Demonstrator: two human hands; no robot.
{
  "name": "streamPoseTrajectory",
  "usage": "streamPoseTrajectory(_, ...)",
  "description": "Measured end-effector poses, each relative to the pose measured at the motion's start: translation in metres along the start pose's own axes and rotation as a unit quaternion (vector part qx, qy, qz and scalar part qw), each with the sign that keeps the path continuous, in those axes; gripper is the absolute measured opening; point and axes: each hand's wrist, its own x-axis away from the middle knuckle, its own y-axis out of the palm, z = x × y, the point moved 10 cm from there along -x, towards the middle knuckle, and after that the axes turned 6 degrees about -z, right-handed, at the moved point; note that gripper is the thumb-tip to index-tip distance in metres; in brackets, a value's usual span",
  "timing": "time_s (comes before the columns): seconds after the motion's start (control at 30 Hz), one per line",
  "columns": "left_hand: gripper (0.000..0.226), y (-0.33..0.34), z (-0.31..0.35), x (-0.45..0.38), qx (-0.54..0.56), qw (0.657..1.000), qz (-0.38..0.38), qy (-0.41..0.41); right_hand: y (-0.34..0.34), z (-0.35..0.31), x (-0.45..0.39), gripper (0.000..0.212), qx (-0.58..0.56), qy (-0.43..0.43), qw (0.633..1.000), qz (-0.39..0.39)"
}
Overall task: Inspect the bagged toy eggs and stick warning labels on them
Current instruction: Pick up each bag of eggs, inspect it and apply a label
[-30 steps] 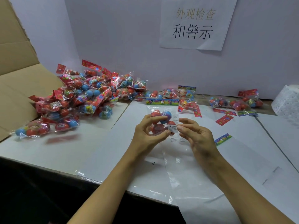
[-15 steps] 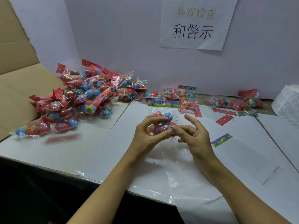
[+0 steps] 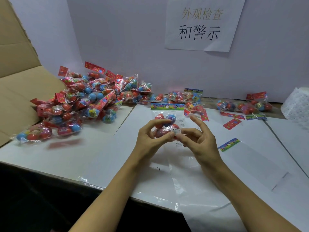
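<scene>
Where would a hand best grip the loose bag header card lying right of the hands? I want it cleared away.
Pinch the header card by its lower-left short end, coming in from the near side: it lies flat on the white sheet, tilted up to the right, that end nearest the right hand.

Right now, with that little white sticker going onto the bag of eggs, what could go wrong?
The warning label sits on crinkly film over round eggs, so it may wrinkle or lift at an edge. It also lies near the print on the held bag and might cover some. The left hand holds the bag in a fingertip grip while the right hand presses, so the bag could slip or twist.
</scene>
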Motion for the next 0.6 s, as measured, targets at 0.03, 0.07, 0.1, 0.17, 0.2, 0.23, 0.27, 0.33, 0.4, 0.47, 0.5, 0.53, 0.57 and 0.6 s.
streamPoseTrajectory(0.03, 0.038, -0.001, -0.001, 0.0, 0.006, 1.0, 0.004, -0.003, 0.0, 0.0, 0.0, 0.082, -0.003, 0.0, 1.0, -0.002)
streamPoseTrajectory(0.07, 0.038, -0.002, -0.002, 0.0, 0.014, 1.0, 0.007, -0.007, -0.001, 0.0, 0.0, 0.075, -0.007, -0.001, 1.0, -0.003)
streamPoseTrajectory(0.1, 0.038, -0.002, -0.003, 0.0, 0.018, 1.0, 0.008, -0.011, -0.002, 0.0, -0.001, 0.066, -0.005, -0.002, 1.0, -0.005)
streamPoseTrajectory(0.17, 0.038, -0.002, -0.004, -0.001, 0.017, 1.0, 0.008, -0.013, -0.005, 0.001, -0.002, 0.055, 0.005, -0.009, 1.0, -0.009)
streamPoseTrajectory(0.2, 0.038, -0.001, -0.004, -0.001, 0.018, 1.0, 0.007, -0.014, -0.007, 0.001, -0.002, 0.053, 0.011, -0.009, 1.0, -0.007)
streamPoseTrajectory(0.23, 0.038, -0.001, -0.004, 0.0, 0.023, 1.0, 0.006, -0.015, -0.01, 0.002, -0.003, 0.051, 0.014, -0.005, 1.0, -0.004)
streamPoseTrajectory(0.27, 0.038, 0.0, -0.003, 0.0, 0.029, 0.999, 0.004, -0.015, -0.012, 0.004, -0.004, 0.048, 0.015, 0.002, 1.0, 0.0)
streamPoseTrajectory(0.33, 0.037, 0.002, -0.003, 0.001, 0.037, 0.999, -0.003, -0.02, -0.015, 0.007, -0.005, 0.036, 0.012, 0.021, 1.0, 0.001)
streamPoseTrajectory(0.4, 0.035, 0.005, -0.005, 0.002, 0.049, 0.998, -0.016, -0.032, -0.009, 0.01, -0.005, 0.041, 0.009, 0.045, 0.999, -0.023)
streamPoseTrajectory(0.47, 0.038, 0.008, -0.005, 0.002, 0.04, 0.998, -0.025, -0.039, -0.008, 0.015, -0.005, 0.052, 0.007, 0.064, 0.997, -0.029)
streamPoseTrajectory(0.5, 0.042, 0.008, -0.005, 0.002, 0.03, 0.998, -0.024, -0.045, -0.01, 0.017, -0.005, 0.051, 0.003, 0.069, 0.997, -0.023)
streamPoseTrajectory(0.53, 0.047, 0.008, -0.005, 0.002, 0.025, 0.998, -0.019, -0.052, -0.013, 0.02, -0.007, 0.047, -0.005, 0.074, 0.997, -0.014)
streamPoseTrajectory(0.57, 0.053, 0.009, -0.006, 0.002, 0.033, 0.998, -0.016, -0.057, -0.017, 0.022, -0.008, 0.044, -0.018, 0.081, 0.997, -0.004)
streamPoseTrajectory(0.6, 0.06, 0.01, -0.007, 0.001, 0.042, 0.997, -0.017, -0.06, -0.022, 0.023, -0.01, 0.041, -0.034, 0.087, 0.996, 0.008)
